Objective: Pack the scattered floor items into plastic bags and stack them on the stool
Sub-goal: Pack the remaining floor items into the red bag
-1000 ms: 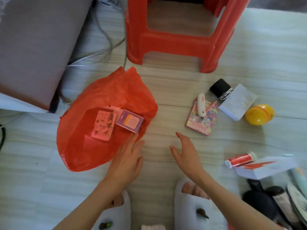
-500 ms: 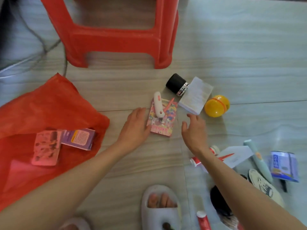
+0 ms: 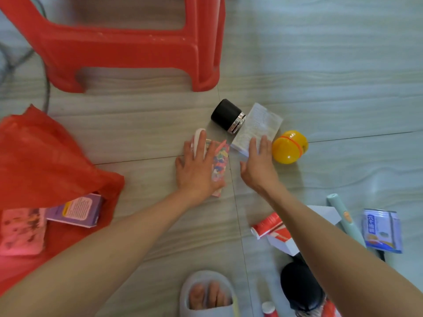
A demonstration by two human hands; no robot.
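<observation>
While the left hand (image 3: 198,167) lies flat with fingers spread on a glossy, colourful card pack (image 3: 219,165) and a smooth white oblong gadget (image 3: 197,139), the right hand (image 3: 258,165) rests open, fingertips on a folded printed paper leaflet (image 3: 256,125). Just beside the leaflet sit a black cylindrical jar (image 3: 226,115) and a shiny yellow plastic ball (image 3: 289,146). At left, the crinkled red plastic bag (image 3: 41,156) holds a purple carton (image 3: 75,210) and a pink card (image 3: 21,229). Beyond stands the moulded red stool (image 3: 128,45).
</observation>
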